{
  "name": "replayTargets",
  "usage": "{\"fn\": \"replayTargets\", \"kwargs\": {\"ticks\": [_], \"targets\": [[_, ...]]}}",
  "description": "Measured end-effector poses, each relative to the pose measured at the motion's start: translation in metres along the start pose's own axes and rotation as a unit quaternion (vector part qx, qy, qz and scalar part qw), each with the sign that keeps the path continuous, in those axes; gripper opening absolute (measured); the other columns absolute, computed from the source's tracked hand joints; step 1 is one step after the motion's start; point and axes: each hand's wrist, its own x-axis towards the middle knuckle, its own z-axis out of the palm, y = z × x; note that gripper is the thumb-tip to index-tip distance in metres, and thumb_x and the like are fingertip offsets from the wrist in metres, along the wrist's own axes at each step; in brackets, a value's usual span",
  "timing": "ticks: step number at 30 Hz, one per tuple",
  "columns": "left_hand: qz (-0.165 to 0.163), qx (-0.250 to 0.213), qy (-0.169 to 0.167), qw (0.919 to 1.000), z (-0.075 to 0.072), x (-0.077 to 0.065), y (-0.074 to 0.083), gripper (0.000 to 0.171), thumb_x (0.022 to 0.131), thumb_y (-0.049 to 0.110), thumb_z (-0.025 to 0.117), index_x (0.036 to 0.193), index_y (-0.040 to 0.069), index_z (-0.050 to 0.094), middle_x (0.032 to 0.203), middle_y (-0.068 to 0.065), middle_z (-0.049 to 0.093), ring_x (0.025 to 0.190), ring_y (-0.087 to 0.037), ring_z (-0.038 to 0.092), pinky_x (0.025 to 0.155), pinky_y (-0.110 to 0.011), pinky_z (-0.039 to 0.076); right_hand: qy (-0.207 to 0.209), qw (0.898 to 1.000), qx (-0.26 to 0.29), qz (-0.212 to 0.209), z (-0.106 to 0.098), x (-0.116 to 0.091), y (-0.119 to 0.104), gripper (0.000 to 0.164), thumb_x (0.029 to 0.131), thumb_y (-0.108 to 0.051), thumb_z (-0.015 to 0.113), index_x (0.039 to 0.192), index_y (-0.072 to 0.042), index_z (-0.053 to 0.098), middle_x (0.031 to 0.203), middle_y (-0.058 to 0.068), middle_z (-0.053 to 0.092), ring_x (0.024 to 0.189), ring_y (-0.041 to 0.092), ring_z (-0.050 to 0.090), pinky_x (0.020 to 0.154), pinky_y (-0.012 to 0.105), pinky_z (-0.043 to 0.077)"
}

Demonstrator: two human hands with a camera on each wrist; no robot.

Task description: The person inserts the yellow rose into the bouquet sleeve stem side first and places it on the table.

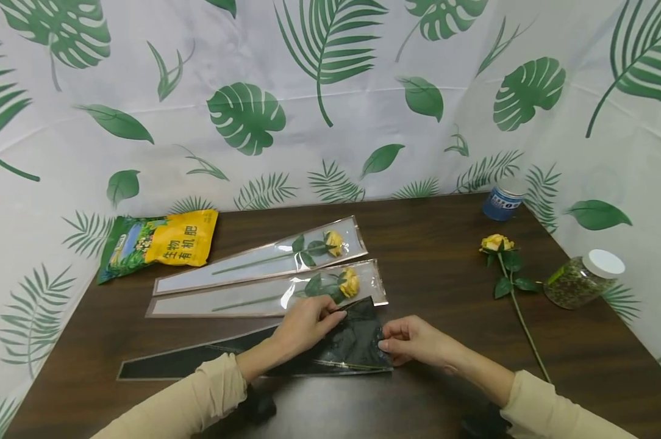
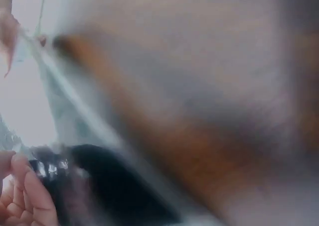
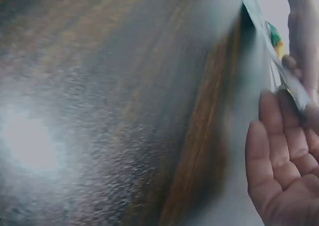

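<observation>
Dark wood table (image 1: 435, 262); glossy black tapering sleeve (image 1: 355, 338), pale-edged; left hand (image 1: 307, 321), right hand (image 1: 415, 341) pinching wide end.

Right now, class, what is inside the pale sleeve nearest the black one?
A yellow rose with green leaves and a stem. The left hand and black sleeve cover part of the pale sleeve; anything there is hidden.

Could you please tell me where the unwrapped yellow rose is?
In the head view, the unwrapped yellow rose lies on the right, between the right hand and the white-lidded jar.
</observation>
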Motion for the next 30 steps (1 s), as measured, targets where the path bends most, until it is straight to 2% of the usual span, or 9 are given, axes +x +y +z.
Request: {"fn": "replayTargets", "kwargs": {"ticks": [3,5,9,12,14,16,23,27,30], "targets": [[-0.021,-0.034,0.008,0.9992,-0.005,0.008,0.000,0.015,0.088,0.022,0.065,0.079,0.010,0.064,0.051,0.007,0.052,0.043,0.002,0.043,0.043,-0.018,0.035,0.016,1.000,-0.015,-0.014,-0.002,0.002,-0.003,0.030,0.092,-0.014,0.059,0.084,0.013,0.049,0.067,-0.006,0.051,0.066,0.004,0.054,0.066,0.028,0.054],[-0.032,-0.060,0.027,0.9973,-0.007,0.011,0.002,0.014,0.088,0.021,0.066,0.088,0.007,0.064,0.052,0.007,0.054,0.043,0.002,0.045,0.045,-0.018,0.037,0.028,0.999,-0.016,-0.014,-0.005,0.004,-0.006,0.030,0.092,-0.015,0.060,0.084,0.011,0.050,0.067,-0.006,0.053,0.066,0.004,0.053,0.066,0.027,0.054],[-0.017,-0.095,0.056,0.9938,-0.005,0.011,0.009,0.024,0.085,0.021,0.070,0.100,0.005,0.058,0.061,0.006,0.058,0.050,0.000,0.048,0.050,-0.019,0.041,0.042,0.999,-0.016,-0.017,-0.010,0.008,-0.012,0.028,0.092,-0.020,0.061,0.093,0.008,0.058,0.073,-0.004,0.060,0.068,0.006,0.055,0.065,0.026,0.052],[-0.003,-0.115,0.025,0.9931,0.001,0.007,0.018,0.030,0.084,0.027,0.072,0.101,0.008,0.057,0.070,0.005,0.062,0.055,0.001,0.052,0.053,-0.018,0.045,0.049,0.998,-0.023,-0.030,-0.012,0.011,-0.015,0.027,0.093,-0.022,0.060,0.099,0.004,0.061,0.077,-0.001,0.060,0.069,0.008,0.054,0.063,0.025,0.049],[0.001,-0.125,0.001,0.9922,0.007,0.005,0.022,0.031,0.083,0.030,0.072,0.102,0.010,0.058,0.074,0.004,0.065,0.058,0.002,0.055,0.055,-0.017,0.047,0.050,0.997,-0.037,-0.045,-0.013,0.013,-0.015,0.026,0.094,-0.022,0.058,0.097,0.004,0.060,0.076,0.000,0.056,0.067,0.008,0.050,0.061,0.024,0.045],[0.001,-0.136,-0.009,0.9906,0.012,0.004,0.025,0.031,0.082,0.029,0.073,0.103,0.010,0.059,0.076,0.003,0.067,0.059,0.001,0.056,0.055,-0.017,0.048,0.049,0.995,-0.052,-0.062,-0.013,0.015,-0.014,0.022,0.094,-0.020,0.057,0.096,0.002,0.060,0.076,0.000,0.053,0.067,0.008,0.048,0.060,0.024,0.042],[-0.010,-0.165,0.003,0.9862,0.021,0.004,0.028,0.020,0.083,0.018,0.072,0.098,0.007,0.066,0.075,0.000,0.070,0.059,0.000,0.059,0.053,-0.017,0.047,0.050,0.985,-0.112,-0.124,-0.014,0.017,-0.011,0.020,0.093,-0.014,0.059,0.080,0.000,0.052,0.067,-0.005,0.042,0.061,0.004,0.039,0.053,0.021,0.032],[-0.014,-0.164,0.015,0.9862,0.023,0.005,0.027,0.020,0.083,0.020,0.072,0.099,0.008,0.068,0.079,0.000,0.070,0.061,-0.002,0.060,0.054,-0.017,0.048,0.050,0.984,-0.111,-0.130,-0.016,0.016,-0.009,0.019,0.092,-0.013,0.059,0.081,0.001,0.054,0.068,-0.006,0.045,0.062,0.003,0.041,0.055,0.020,0.034],[-0.002,-0.153,0.025,0.9880,0.023,0.007,0.027,0.019,0.083,0.020,0.072,0.099,0.009,0.070,0.083,0.000,0.069,0.063,-0.004,0.060,0.055,-0.017,0.048,0.048,0.984,-0.104,-0.136,-0.017,0.016,-0.008,0.018,0.092,-0.014,0.060,0.081,0.000,0.055,0.069,-0.007,0.046,0.063,0.003,0.042,0.056,0.020,0.035]]}}
